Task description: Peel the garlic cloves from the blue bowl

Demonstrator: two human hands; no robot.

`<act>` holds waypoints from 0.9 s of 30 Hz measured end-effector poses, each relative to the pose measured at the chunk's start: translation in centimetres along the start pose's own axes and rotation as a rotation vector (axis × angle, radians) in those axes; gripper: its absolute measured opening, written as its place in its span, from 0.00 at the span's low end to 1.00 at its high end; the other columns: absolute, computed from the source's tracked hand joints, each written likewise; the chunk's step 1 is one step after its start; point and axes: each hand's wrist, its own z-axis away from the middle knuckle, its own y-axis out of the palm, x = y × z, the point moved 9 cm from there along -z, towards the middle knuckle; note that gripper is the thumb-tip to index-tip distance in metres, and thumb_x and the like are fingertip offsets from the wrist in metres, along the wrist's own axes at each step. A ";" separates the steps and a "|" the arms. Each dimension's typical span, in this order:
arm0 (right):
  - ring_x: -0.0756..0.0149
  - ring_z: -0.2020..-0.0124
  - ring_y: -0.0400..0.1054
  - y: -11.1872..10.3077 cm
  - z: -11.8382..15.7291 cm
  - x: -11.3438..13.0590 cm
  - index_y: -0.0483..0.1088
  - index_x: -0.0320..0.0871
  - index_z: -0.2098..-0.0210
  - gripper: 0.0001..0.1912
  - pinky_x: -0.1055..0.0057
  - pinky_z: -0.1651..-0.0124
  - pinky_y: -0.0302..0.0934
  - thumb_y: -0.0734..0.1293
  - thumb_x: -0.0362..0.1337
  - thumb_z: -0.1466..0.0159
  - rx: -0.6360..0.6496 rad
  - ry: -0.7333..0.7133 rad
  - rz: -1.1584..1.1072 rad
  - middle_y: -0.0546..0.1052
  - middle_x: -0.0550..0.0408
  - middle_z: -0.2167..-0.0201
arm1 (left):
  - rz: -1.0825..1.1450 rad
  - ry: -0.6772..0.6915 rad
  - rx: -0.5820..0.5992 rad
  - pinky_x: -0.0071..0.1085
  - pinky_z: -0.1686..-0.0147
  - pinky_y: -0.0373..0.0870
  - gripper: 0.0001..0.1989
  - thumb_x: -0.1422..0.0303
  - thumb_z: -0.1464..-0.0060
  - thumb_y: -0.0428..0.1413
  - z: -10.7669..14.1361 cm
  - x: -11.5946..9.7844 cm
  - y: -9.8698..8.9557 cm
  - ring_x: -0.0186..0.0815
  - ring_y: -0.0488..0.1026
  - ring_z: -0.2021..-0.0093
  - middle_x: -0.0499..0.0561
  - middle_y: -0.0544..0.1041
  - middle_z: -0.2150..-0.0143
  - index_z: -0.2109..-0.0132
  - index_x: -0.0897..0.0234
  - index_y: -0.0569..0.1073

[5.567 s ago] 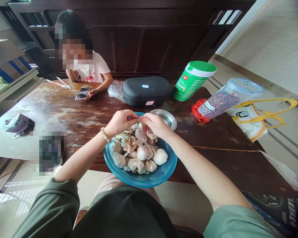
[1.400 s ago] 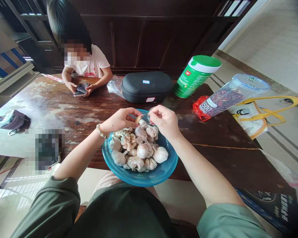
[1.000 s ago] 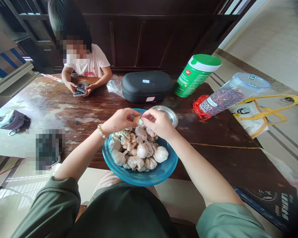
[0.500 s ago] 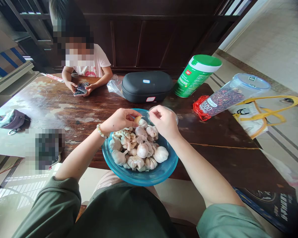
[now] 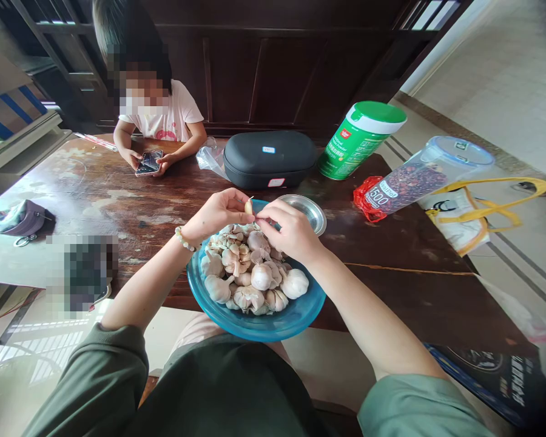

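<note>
My left hand (image 5: 221, 213), with a beaded bracelet at the wrist, pinches a pale garlic clove (image 5: 248, 207) between thumb and fingertips. The fingertips of my right hand (image 5: 292, 229) are closed against the clove's lower side, next to the left fingertips. Both hands are above the far part of a blue plastic basin (image 5: 273, 331). Whole garlic bulbs (image 5: 264, 275) and loose papery skins (image 5: 227, 238) fill the basin. Behind my right hand stands a round metal bowl (image 5: 317, 217), partly covered by that hand.
Across the wooden table (image 5: 164, 200), a person (image 5: 177, 112) holds a phone (image 5: 148, 162). A black case (image 5: 269, 159), a green canister (image 5: 361, 139) and a clear jar (image 5: 430, 173) stand along the back. A small purple pouch (image 5: 20, 218) lies left; a yellow-handled bag (image 5: 464, 218) is right.
My right hand has moved left and its fingertips now meet the clove. My left hand has shifted slightly left and up, turning the clove upright. More of the metal bowl shows.
</note>
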 end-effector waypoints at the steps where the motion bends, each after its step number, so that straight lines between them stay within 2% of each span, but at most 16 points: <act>1: 0.64 0.65 0.70 -0.1 0.0 0.2 0.72 0.43 0.65 0.05 0.67 0.62 0.64 0.64 0.31 0.34 -0.005 -0.014 0.004 0.75 0.52 0.66 | -0.004 -0.005 -0.004 0.28 0.62 0.73 0.20 0.67 0.58 0.70 0.0 0.1 0.0 0.30 0.76 0.67 0.49 0.78 0.68 0.61 0.70 0.71; 8: 0.67 0.69 0.69 -0.3 -0.1 0.2 0.73 0.43 0.64 0.05 0.69 0.66 0.63 0.65 0.31 0.34 -0.019 0.007 -0.054 0.76 0.53 0.67 | -0.018 -0.080 -0.005 0.28 0.63 0.74 0.23 0.58 0.56 0.69 0.0 0.6 0.0 0.29 0.76 0.67 0.51 0.79 0.66 0.61 0.72 0.74; 27: 0.68 0.71 0.67 -0.1 -0.2 0.0 0.73 0.42 0.67 0.07 0.70 0.66 0.61 0.64 0.30 0.35 0.015 0.057 -0.073 0.75 0.55 0.71 | -0.108 -0.100 -0.003 0.28 0.67 0.75 0.21 0.59 0.52 0.67 0.0 0.9 -0.2 0.30 0.76 0.69 0.53 0.79 0.64 0.59 0.71 0.74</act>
